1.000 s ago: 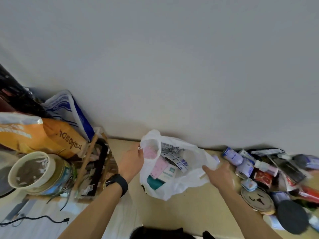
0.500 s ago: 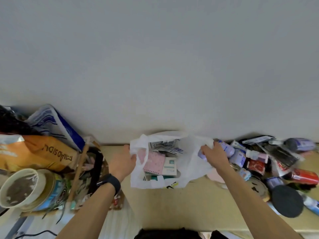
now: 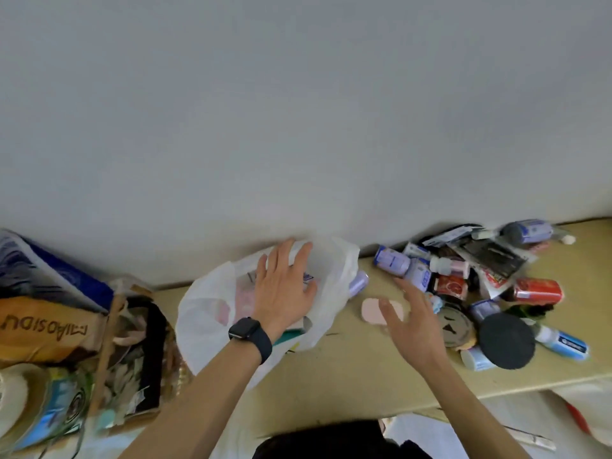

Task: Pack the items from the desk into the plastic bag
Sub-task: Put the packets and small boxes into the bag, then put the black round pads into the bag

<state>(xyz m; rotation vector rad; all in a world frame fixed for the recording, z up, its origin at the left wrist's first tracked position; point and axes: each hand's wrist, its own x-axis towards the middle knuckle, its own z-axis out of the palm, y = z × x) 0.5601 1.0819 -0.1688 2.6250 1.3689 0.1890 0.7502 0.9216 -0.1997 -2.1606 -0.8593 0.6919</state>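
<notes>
A white plastic bag (image 3: 212,303) lies on the beige desk (image 3: 347,369) against the wall, with pink and printed packets inside. My left hand (image 3: 284,286), a dark watch on its wrist, lies flat on top of the bag with fingers spread. A lilac can (image 3: 358,283) pokes from the bag's right side. My right hand (image 3: 407,319) hovers open, fingers spread, over a small pink case (image 3: 371,311) on the desk. To the right sits a pile of items: lilac bottles (image 3: 392,261), a red can (image 3: 538,290), a black round disc (image 3: 506,341).
At the left, a cluttered box (image 3: 132,352) holds an orange bag (image 3: 43,329), a blue-white bag (image 3: 49,276) and tubs (image 3: 29,405). The grey wall (image 3: 298,127) stands right behind the desk. The desk's front edge (image 3: 496,389) runs near my body.
My left hand moved from the bag's left rim onto its top. My right hand let go of the bag's right edge and now hovers over the pink case. The camera tilted down and right.
</notes>
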